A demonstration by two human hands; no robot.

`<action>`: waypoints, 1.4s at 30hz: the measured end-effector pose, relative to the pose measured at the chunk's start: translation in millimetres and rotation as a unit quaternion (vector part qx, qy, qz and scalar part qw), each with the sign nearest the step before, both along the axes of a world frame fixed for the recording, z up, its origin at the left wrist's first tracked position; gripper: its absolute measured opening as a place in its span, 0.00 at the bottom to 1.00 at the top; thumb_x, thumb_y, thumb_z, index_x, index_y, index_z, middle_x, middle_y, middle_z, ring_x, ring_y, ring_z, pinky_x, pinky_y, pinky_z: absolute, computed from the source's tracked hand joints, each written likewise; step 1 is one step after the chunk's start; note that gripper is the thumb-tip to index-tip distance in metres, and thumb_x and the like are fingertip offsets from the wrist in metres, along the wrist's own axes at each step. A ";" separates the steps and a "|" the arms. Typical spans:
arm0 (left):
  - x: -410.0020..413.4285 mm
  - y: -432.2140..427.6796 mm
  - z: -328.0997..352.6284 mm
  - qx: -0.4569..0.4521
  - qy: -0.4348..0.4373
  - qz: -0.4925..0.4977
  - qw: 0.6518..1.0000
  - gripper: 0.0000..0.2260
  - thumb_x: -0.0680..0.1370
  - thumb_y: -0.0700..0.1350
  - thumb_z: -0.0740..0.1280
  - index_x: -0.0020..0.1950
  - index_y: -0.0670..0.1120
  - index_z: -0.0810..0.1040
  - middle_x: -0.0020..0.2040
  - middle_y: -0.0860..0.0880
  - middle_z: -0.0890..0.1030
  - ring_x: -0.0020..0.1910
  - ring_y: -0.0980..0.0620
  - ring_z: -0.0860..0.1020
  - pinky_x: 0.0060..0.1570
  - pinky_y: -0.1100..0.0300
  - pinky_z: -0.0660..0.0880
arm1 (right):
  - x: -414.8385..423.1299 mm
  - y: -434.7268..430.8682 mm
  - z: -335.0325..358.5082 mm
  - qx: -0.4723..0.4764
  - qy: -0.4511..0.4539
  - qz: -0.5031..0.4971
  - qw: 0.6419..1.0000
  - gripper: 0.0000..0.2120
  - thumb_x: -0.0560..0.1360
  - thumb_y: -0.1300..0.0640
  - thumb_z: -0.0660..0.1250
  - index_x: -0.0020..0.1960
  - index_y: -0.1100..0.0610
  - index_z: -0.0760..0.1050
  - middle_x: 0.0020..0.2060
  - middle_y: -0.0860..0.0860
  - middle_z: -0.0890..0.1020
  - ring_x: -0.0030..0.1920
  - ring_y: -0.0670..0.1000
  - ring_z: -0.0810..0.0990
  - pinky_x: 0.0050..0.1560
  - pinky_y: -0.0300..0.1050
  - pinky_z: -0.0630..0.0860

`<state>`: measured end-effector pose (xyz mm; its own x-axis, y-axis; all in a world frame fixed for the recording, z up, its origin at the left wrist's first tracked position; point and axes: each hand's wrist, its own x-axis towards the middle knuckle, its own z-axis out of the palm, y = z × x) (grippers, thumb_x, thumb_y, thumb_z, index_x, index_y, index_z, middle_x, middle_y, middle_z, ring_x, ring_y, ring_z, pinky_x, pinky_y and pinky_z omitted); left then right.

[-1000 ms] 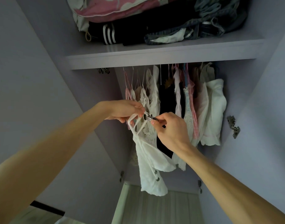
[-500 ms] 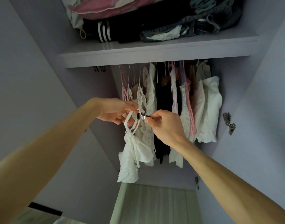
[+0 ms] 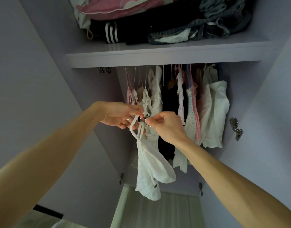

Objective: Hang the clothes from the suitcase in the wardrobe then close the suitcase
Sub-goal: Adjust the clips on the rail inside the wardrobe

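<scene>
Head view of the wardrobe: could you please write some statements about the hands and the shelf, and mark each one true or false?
1. The right hand pinches a metal clip. True.
2. A ring shows on the left hand. True.
3. The left hand hangs idle. False: it holds the straps of the white top.
4. The shelf is bare. False: folded clothes lie on it.

A home bedroom wardrobe: hung garments on a rail, folded clothes stacked on its shelf.
</scene>
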<state>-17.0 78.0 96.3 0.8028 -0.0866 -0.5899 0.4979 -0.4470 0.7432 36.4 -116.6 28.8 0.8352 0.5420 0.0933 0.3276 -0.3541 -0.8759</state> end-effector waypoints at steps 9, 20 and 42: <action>-13.0 1.8 -40.1 0.005 -0.010 0.113 0.994 0.11 0.82 0.50 0.62 0.57 0.45 0.77 0.55 0.48 0.85 0.50 0.50 0.80 0.49 0.56 0.70 | 28.1 -0.1 17.9 -0.054 -0.053 0.052 0.996 0.09 0.73 0.47 0.74 0.42 0.53 0.81 0.30 0.46 0.84 0.31 0.41 0.82 0.37 0.31 0.74; -9.1 -27.0 -55.8 0.063 -0.223 0.132 0.964 0.17 0.77 0.43 0.71 0.66 0.49 0.77 0.58 0.53 0.82 0.58 0.60 0.79 0.55 0.68 0.72 | 48.8 29.1 64.3 -0.095 -0.022 0.109 0.989 0.09 0.74 0.52 0.71 0.40 0.56 0.82 0.32 0.49 0.85 0.28 0.41 0.79 0.30 0.33 0.71; -13.5 -18.1 -60.5 0.264 -0.382 0.237 0.853 0.15 0.78 0.56 0.68 0.61 0.51 0.79 0.50 0.53 0.83 0.49 0.53 0.81 0.53 0.54 0.79 | 50.1 58.3 96.5 -0.034 0.108 0.129 0.985 0.12 0.79 0.51 0.67 0.45 0.59 0.83 0.36 0.52 0.86 0.26 0.45 0.70 0.28 0.37 0.64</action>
<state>-30.4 59.9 35.8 0.8417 0.4702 0.2655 0.1750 -0.7026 0.6897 86.5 -58.3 125.3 0.6646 0.7381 -0.1162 0.2228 -0.3442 -0.9121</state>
